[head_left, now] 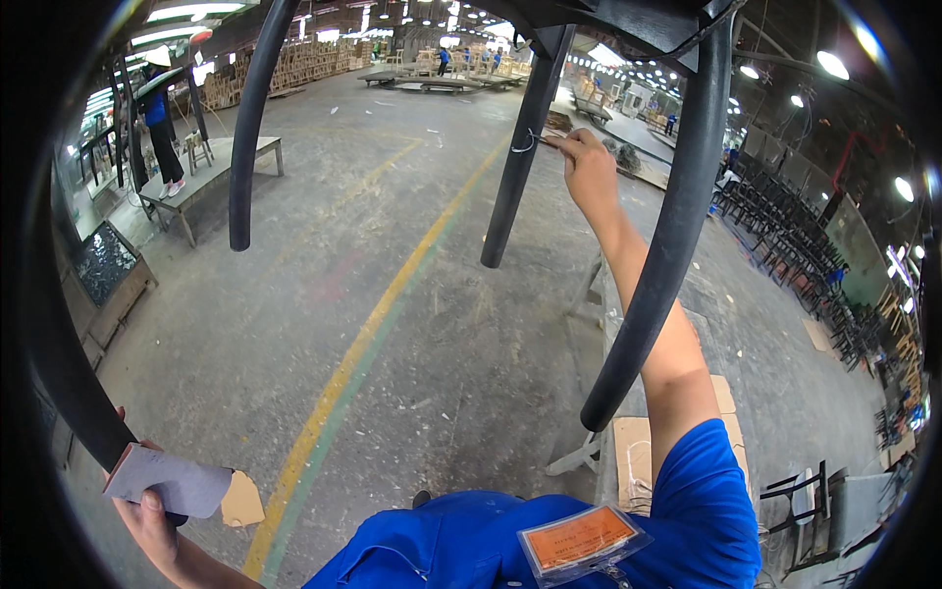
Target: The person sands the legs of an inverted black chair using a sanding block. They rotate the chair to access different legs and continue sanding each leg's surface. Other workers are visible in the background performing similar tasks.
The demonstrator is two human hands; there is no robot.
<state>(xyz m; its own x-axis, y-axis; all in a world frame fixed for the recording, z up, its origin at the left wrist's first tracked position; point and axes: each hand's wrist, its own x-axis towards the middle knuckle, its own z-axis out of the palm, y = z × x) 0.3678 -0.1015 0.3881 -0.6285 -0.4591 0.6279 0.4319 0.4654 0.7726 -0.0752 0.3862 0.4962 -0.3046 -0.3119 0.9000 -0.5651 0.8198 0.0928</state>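
A black chair frame hangs overhead with its legs pointing down around me. At the lower left my left hand [147,515] is closed round the end of a black leg [78,402], its thumb pressing a grey-purple sheet, apparently sandpaper [167,481], against it. Part of those fingers is hidden behind the leg. My right hand [589,162] reaches up past the near right leg [667,255] to the far leg [515,187]. Its fingers pinch something small and thin beside that leg, too small to name. A thin pale wire or string [525,142] loops round the far leg there.
Below my right arm stands a bench with cardboard [633,452] on it. A tan piece [242,499] shows beside the sheet. A person [157,118] stands on a low table [221,172] at the far left. Many black chairs [785,236] are lined up at right.
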